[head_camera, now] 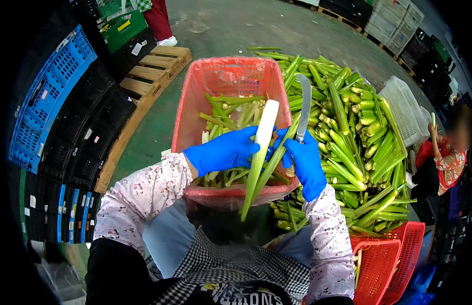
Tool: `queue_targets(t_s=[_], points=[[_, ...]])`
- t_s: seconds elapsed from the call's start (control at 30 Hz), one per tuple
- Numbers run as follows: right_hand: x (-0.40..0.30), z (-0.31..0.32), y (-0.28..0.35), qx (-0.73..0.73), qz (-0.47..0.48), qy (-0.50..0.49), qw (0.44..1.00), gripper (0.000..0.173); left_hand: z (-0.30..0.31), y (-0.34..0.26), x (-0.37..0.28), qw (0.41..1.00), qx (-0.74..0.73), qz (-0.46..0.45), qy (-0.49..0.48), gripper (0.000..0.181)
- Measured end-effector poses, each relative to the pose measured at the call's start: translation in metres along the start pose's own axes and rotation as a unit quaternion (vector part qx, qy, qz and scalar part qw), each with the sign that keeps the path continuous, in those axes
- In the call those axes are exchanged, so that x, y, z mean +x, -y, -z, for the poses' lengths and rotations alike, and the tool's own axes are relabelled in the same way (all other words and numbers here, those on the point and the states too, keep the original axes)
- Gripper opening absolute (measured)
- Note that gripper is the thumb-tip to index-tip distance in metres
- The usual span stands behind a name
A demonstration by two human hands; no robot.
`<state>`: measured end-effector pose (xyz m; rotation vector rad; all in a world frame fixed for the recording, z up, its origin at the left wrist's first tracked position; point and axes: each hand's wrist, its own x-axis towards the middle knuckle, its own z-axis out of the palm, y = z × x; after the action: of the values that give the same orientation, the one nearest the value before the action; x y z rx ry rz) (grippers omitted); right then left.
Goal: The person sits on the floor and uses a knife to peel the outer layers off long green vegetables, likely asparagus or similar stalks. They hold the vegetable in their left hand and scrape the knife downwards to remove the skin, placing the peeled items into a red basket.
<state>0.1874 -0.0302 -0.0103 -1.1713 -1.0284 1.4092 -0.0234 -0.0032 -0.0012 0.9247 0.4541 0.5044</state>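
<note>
My left hand (225, 150), in a blue glove, holds a pale stalk (268, 119) that looks like a peeled water bamboo shoot. Its white thick end points up and its green tip hangs down towards my lap. My right hand (304, 160), gloved the same way, grips a knife (305, 103) with its curved blade pointing up. A long green leaf sheath (276, 161) runs from the fingers of this hand down beside the stalk. Both hands are above a red plastic crate (179, 126) with a clear liner, holding green and white trimmings (220, 114).
A large heap of green stalks (342, 129) lies on the right. Red baskets (377, 263) stand at the lower right, a white basket (401, 110) beyond the heap. A wooden pallet (159, 76) and stacked black crates (95, 126) are left. Another person (447, 160) sits at far right.
</note>
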Motion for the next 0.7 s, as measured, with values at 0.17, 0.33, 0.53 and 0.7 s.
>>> queue_targets(t_s=[0.17, 0.33, 0.53, 0.7], points=[[0.002, -0.021, 0.001, -0.047, -0.001, -0.069, 0.997, 0.023, 0.005, -0.002, 0.006, 0.993, 0.036, 0.006, -0.108, 0.064], [0.028, 0.004, -0.018, -0.114, -0.015, -0.131, 0.985, 0.024, 0.005, -0.002, 0.0, 0.998, -0.019, -0.054, -0.025, 0.061], [0.013, -0.021, 0.02, -0.041, 0.051, -0.036, 0.997, 0.04, 0.004, -0.011, -0.017, 0.997, -0.072, -0.025, 0.029, 0.067], [0.0, -0.031, 0.044, 0.002, 0.073, -0.014, 0.997, 0.033, -0.004, -0.01, -0.016, 0.997, -0.048, 0.013, 0.055, 0.075]])
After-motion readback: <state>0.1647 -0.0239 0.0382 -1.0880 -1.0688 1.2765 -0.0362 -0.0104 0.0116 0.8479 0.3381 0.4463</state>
